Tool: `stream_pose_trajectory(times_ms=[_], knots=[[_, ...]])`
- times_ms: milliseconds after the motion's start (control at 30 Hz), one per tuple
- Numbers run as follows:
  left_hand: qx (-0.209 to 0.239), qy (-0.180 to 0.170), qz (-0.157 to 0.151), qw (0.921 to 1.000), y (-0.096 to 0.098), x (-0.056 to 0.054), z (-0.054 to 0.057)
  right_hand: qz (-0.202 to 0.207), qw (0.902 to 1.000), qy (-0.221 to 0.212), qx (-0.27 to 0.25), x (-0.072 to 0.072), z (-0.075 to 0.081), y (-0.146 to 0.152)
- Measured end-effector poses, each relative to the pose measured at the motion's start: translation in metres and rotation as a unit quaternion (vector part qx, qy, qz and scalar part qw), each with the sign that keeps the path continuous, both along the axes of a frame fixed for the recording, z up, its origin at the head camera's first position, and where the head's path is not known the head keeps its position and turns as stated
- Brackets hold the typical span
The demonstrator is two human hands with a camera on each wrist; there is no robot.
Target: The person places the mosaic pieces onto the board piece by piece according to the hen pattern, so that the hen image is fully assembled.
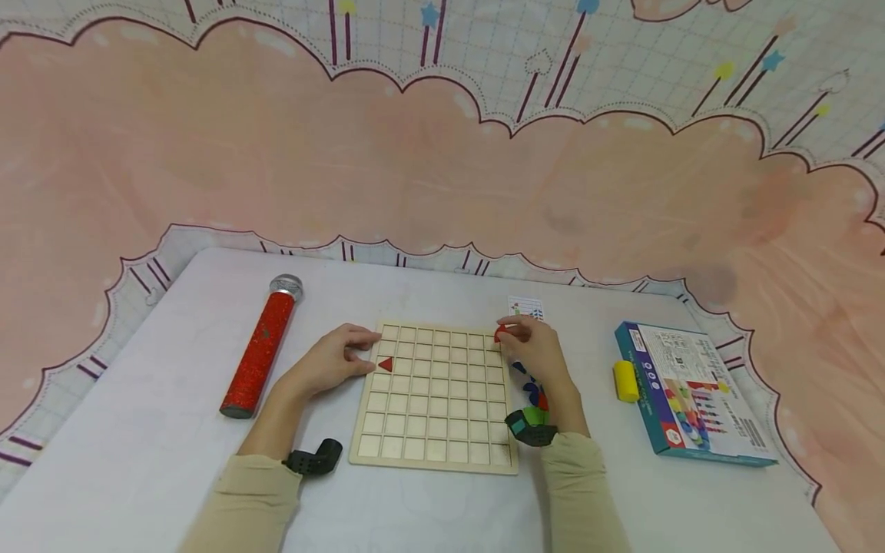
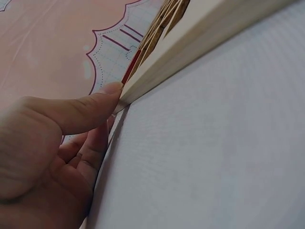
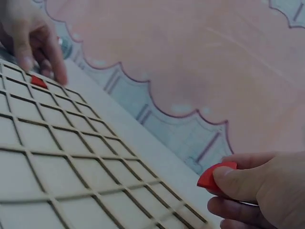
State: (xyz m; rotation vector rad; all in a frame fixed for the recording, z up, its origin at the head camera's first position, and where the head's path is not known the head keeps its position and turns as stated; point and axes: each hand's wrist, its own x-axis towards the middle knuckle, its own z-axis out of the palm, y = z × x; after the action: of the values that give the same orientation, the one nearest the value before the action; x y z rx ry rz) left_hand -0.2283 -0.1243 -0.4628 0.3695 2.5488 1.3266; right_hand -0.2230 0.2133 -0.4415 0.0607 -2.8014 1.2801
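A wooden grid board point(image 1: 440, 465) lies on the table, with a red triangle piece point(image 1: 386, 365) in a square by its left edge. My left hand point(image 1: 329, 361) rests against that edge, its thumb tip right beside the triangle; the left wrist view shows the thumb point(image 2: 90, 107) at the board's side. My right hand point(image 1: 535, 349) pinches a small red block with a curved side point(image 3: 215, 177) between thumb and fingers, over the board's far right corner. Blue, red and green pieces point(image 1: 532, 393) lie right of the board, partly hidden by the right hand and wrist.
A red glittery microphone point(image 1: 260, 349) lies at the left. To the right are a yellow cylinder point(image 1: 625, 382) and a flat game box point(image 1: 698, 392). A small printed card point(image 1: 525, 307) lies behind the right hand. A patterned pink cloth point(image 1: 346, 169) hangs behind the table.
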Motion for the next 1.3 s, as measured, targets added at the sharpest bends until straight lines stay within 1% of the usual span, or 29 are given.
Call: stream_pose_trajectory(times_ms=[100, 200, 333, 433, 500, 600, 700, 767, 900, 1000, 1167, 1300], knots=[[0.002, 0.005, -0.005, 1.0, -0.001, 0.0, 0.0, 0.018, 0.9996, -0.014, -0.019, -0.001, 0.0, -0.018], [0.004, 0.007, -0.006, 1.0, -0.001, 0.0, 0.0, 0.038, 0.9987, -0.022, -0.028, -0.003, -0.003, -0.035], [0.006, 0.001, -0.006, 1.0, 0.001, 0.002, -0.003, 0.052, 0.9975, -0.034, -0.033, 0.001, -0.007, -0.053], [0.005, -0.002, -0.006, 1.0, 0.004, 0.005, -0.007, 0.057, 0.9967, -0.04, -0.041, 0.005, -0.011, -0.062], [0.001, -0.005, -0.002, 1.0, 0.004, 0.005, -0.01, 0.06, 0.9967, -0.034, -0.042, 0.006, -0.014, -0.069], [-0.004, -0.004, 0.003, 1.0, 0.001, 0.006, -0.01, 0.067, 0.9967, -0.012, -0.043, 0.003, -0.017, -0.082], [-0.004, -0.002, 0.003, 1.0, -0.002, 0.007, -0.009, 0.063, 0.9964, 0.012, -0.056, 0.002, -0.018, -0.096], [-0.003, 0.0, 0.0, 1.0, -0.002, 0.007, -0.008, 0.057, 0.9961, 0.017, -0.066, 0.002, -0.021, -0.103], [-0.004, -0.002, -0.003, 1.0, -0.002, 0.007, -0.007, 0.039, 0.997, 0.03, -0.06, 0.002, -0.028, -0.11], [-0.009, 0.0, -0.001, 1.0, -0.001, 0.005, -0.006, 0.032, 0.9965, 0.045, -0.063, 0.001, -0.03, -0.113], [-0.01, 0.002, -0.003, 0.9999, -0.001, 0.001, -0.002, 0.026, 0.9955, 0.046, -0.079, -0.002, -0.029, -0.113], [-0.011, -0.001, -0.005, 0.9999, -0.001, 0.001, 0.0, 0.029, 0.9968, 0.04, -0.062, -0.003, -0.029, -0.116]])
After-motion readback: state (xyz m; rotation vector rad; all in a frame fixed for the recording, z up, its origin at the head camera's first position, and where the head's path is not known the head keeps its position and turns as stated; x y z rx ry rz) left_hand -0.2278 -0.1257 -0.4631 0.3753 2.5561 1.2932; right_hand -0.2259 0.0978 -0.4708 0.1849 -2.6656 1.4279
